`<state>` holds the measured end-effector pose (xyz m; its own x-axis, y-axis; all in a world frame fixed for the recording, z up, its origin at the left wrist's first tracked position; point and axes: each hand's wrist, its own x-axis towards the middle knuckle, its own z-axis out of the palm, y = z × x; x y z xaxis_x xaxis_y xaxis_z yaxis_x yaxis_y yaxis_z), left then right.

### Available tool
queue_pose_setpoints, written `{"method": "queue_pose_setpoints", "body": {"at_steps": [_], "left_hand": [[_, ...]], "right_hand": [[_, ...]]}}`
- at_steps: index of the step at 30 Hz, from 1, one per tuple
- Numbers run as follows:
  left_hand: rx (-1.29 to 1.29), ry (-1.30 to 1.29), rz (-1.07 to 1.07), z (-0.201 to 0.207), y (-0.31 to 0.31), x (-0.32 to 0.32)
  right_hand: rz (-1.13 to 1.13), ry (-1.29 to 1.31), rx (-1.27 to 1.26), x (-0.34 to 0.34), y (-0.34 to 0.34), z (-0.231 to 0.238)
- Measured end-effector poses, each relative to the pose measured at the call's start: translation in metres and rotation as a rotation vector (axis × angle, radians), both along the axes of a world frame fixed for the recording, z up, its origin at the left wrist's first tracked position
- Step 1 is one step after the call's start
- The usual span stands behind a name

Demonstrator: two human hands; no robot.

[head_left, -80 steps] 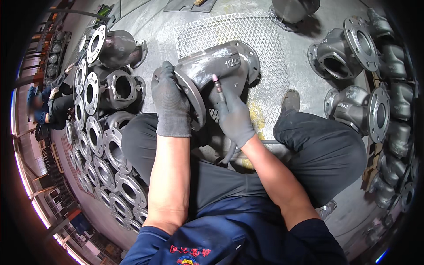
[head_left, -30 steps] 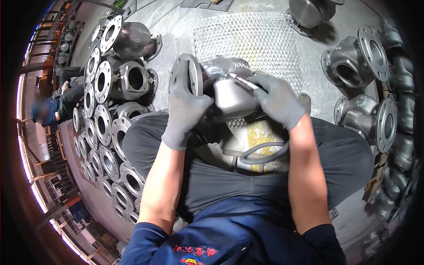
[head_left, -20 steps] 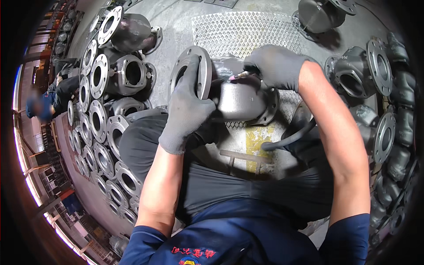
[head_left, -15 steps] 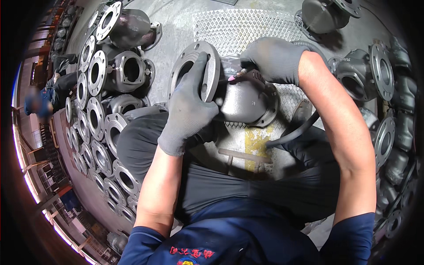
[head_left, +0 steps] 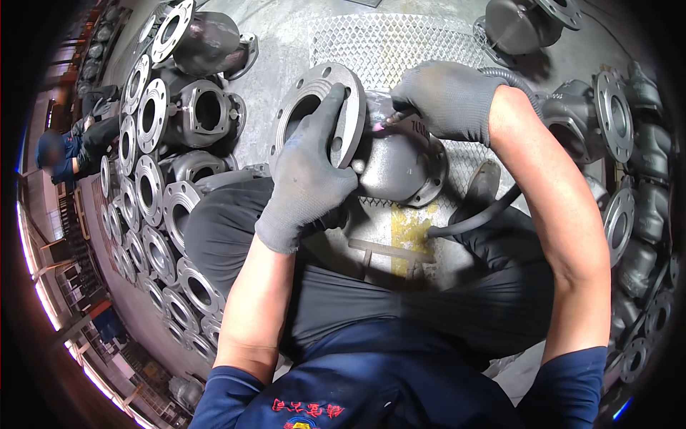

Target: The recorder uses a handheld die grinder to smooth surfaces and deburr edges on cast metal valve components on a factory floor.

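Grey flanged castings in a stack crowd the floor on the person's left. A diamond-mesh sheet spreads ahead, and over its near part, in front of the person's lap, lies the worked casting, its broad round flange tilted up on the left. A dark hose curves past the right forearm. The gloved left hand clasps that flange, fingers laid across the face, thumb on the body side. The gloved right hand is curled tightly round a slim tool, whose small pink tip meets or nearly meets the casting's upper surface
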<state>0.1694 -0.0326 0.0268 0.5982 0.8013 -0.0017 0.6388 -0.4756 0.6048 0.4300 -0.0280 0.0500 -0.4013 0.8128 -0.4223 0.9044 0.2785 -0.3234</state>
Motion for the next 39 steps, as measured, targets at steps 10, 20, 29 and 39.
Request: {"method": "queue_pose_setpoints", "body": {"at_steps": [10, 20, 29, 39], "left_hand": [[0.003, -0.023, 0.014, 0.0, 0.001, 0.001], [0.003, -0.003, 0.046, 0.002, -0.001, -0.001], [-0.002, -0.024, 0.051, -0.002, -0.001, -0.002], [0.058, -0.041, 0.066, -0.004, -0.001, 0.005]], "right_hand": [[-0.045, -0.049, -0.038, 0.001, -0.018, -0.01], [-0.115, 0.046, -0.019, 0.007, -0.02, -0.019], [-0.107, 0.149, 0.022, 0.015, -0.017, -0.03], [-0.124, -0.012, 0.0, -0.006, -0.033, -0.021]]}}
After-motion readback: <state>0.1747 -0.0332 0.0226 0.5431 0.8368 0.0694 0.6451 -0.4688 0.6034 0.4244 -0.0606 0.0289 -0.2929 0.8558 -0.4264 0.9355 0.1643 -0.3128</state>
